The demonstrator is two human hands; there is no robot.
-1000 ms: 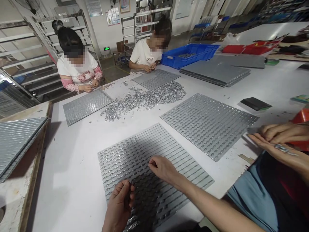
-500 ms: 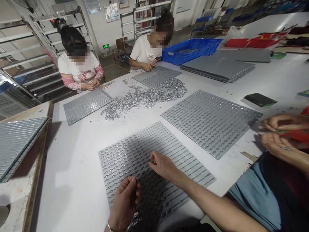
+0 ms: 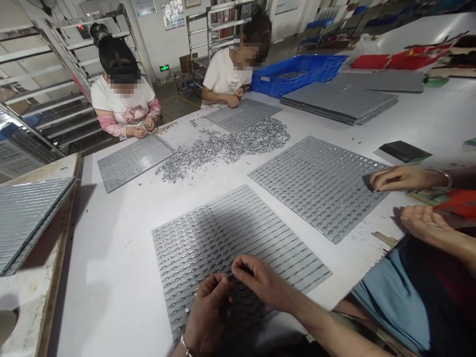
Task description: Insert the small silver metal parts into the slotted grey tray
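Observation:
A grey ridged board (image 3: 282, 238) lies on the white table below me, with rows of small leaf-shaped metal pieces covering its left part and bare strips at the right. Over its near portion my left hand (image 3: 210, 312) is closed, thumb against the curled fingers; anything it holds is hidden. My right hand (image 3: 260, 282) pinches just beside it, thumb and forefinger together. Whatever sits between those fingertips is too small to make out. The hands nearly touch, and their shadow darkens the board.
Beyond the board spreads a heap of loose metal pieces (image 3: 230, 146). A co-worker's hand (image 3: 405, 177) touches a second board (image 3: 312, 188) on the right. Two people work at boards across the table. A blue crate (image 3: 297, 74) and stacked boards (image 3: 338, 99) stand at the back; more boards (image 3: 33, 218) lie left.
My right hand has drawn back from the board's middle toward me, close to my left hand. My left hand has shifted slightly right. The co-worker's hand has reached onto the second board.

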